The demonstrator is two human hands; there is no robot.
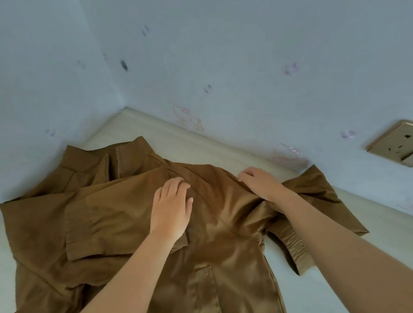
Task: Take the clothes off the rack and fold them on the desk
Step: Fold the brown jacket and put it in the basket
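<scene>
Jacket (232, 264) on the desk (175, 144), folks: brown, smooth-woven, zip-fronted, with ribbed cuffs. It lies front up and fills most of the surface. Its stand collar (126, 149) points into the desk's far corner, where the two pale blue patterned walls (242, 56) meet. The hem runs off toward the near edge and out of sight.

Look at the left hand (170, 207). It lies palm down in the middle of the chest, and its fingers (178, 185) are nearly straight, a little spread, with only the tips bent onto the cloth. It grips nothing and simply presses the fabric flat. Under and beside it the one sleeve lies folded across the front. That sleeve's ribbed cuff (78, 228) ends toward the desk's left edge.

Over to the right hand (258, 184). It sits knuckles up on the jacket's shoulder, just beside the left hand but not touching it. Its fingers (248, 173) curl down over the shoulder fold, and the cloth bunches and puckers under the palm. The thumb is hidden below. Past the wrist, the other sleeve (313, 193) spills out along the desk's far edge against the wall, crumpled, and its gathered cuff (294, 245) turns back toward the near side.

A chest pocket flap (204, 276) shows between the two forearms. On the wall to the right sits a gold-coloured socket plate (402, 142).
</scene>
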